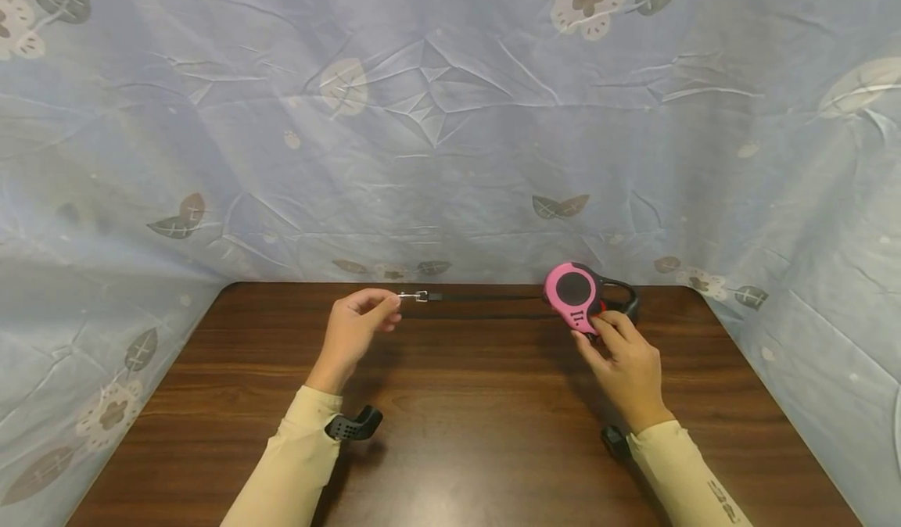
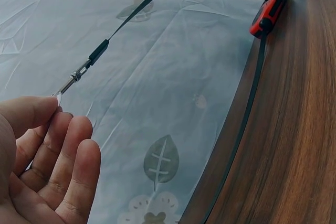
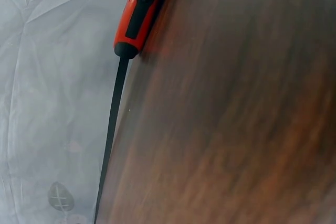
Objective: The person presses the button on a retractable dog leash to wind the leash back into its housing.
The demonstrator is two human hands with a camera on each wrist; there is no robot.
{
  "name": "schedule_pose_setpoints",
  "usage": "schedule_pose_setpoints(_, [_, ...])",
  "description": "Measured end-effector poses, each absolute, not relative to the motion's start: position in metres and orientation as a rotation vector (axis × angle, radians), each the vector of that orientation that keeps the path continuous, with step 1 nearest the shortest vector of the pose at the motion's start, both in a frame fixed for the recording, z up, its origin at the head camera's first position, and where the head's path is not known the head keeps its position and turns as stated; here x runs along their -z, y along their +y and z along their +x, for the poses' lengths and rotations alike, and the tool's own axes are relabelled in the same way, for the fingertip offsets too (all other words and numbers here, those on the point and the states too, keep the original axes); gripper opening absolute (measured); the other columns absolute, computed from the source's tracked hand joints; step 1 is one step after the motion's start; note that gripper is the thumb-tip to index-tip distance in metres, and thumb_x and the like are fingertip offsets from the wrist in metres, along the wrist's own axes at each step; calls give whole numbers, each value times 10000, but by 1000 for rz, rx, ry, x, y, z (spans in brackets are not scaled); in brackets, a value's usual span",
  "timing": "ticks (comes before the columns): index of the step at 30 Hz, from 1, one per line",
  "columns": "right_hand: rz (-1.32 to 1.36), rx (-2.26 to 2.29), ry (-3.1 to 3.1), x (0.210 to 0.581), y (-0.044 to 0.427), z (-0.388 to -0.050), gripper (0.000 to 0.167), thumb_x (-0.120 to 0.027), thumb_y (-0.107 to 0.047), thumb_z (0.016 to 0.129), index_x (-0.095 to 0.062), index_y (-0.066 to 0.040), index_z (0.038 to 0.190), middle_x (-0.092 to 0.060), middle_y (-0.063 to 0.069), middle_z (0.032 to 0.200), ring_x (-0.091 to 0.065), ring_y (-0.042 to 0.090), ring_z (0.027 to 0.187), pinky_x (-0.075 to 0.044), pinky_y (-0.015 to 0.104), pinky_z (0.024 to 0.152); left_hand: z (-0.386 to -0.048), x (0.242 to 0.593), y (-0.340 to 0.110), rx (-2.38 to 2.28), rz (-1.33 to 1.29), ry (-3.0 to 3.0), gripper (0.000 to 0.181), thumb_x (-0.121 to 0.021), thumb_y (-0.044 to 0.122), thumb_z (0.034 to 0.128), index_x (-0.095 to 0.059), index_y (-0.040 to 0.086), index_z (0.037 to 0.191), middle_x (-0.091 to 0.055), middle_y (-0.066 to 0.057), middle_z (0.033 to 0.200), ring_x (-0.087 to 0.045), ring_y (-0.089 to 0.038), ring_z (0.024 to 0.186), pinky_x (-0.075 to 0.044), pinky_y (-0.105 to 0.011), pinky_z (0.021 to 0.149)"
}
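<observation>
A pink retractable dog leash (image 1: pixel 559 296) with a black round centre is held by my right hand (image 1: pixel 626 367), thumb and fingers at its lower edge. Its thin black strap (image 1: pixel 486 298) stretches leftward to a metal clip (image 1: pixel 420 296). Between thumb and forefinger my left hand (image 1: pixel 355 328) pinches the clip's end; the left wrist view shows this hand (image 2: pixel 50 161) close up, its other fingers loosely bent. Behind the pink leash lies a red and black retractable leash (image 2: pixel 269 13) on the table, mostly covered in the head view. My right hand is outside the right wrist view.
The red leash (image 3: pixel 137 22) has its own black strap (image 3: pixel 111 129), running along the back of the brown wooden table (image 1: pixel 450 402). A pale blue curtain (image 1: pixel 436 183) with leaf and flower prints hangs behind the table and at both sides.
</observation>
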State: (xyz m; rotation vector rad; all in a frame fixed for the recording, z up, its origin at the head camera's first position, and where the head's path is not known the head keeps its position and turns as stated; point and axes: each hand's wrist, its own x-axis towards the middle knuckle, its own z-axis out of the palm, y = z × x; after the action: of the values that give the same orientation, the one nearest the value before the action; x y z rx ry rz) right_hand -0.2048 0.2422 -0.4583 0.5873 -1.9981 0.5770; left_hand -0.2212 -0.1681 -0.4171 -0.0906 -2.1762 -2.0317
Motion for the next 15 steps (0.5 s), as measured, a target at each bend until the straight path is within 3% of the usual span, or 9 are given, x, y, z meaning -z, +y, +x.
schedule_pose_setpoints(10, [602, -560, -1998, 460, 239, -205, 429, -669, -405, 1006, -752, 15, 996, -682, 108, 962, -576, 156, 638, -479, 330, 481, -219, 416, -164, 2027, -108, -2196, 285, -754, 210, 972, -735, -59, 1065, -730, -138, 948, -737, -171, 793, -633, -304, 736])
schedule_pose_setpoints(15, [608, -563, -1998, 461, 237, -204, 404, -686, -385, 996, -750, 14, 994, -678, 106, 962, -581, 160, 649, -486, 342, 485, -219, 417, -162, 2033, -123, -2190, 293, -757, 211, 971, -732, -68, 1057, -724, -211, 980, -741, -209, 799, -634, -311, 732])
